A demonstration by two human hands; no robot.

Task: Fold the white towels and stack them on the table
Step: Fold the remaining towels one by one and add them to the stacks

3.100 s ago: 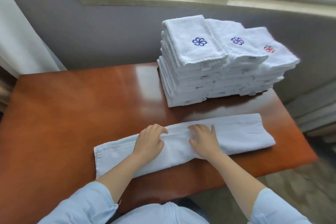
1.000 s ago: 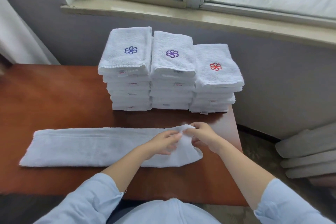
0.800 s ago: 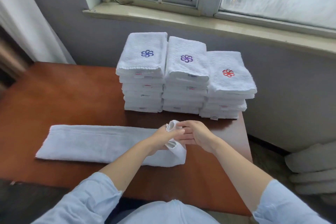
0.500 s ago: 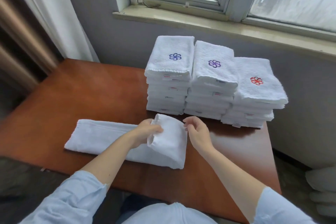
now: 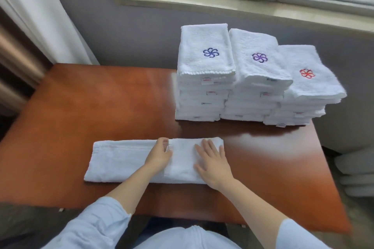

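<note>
Crosswise fold in hand: right hand, flat and released, pressed the folded end of the towel; left hand curled at the flap edge, grasp unclear. Next, probably: folding the remaining length over.

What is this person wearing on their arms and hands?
Light blue fabric sleeves, plain and without markings. The left sleeve and right sleeve end well short of the wrists, so the forearms are uncovered. The left grip and right grip are bare hands: no gloves, rings, watch or bracelet can be seen.
</note>
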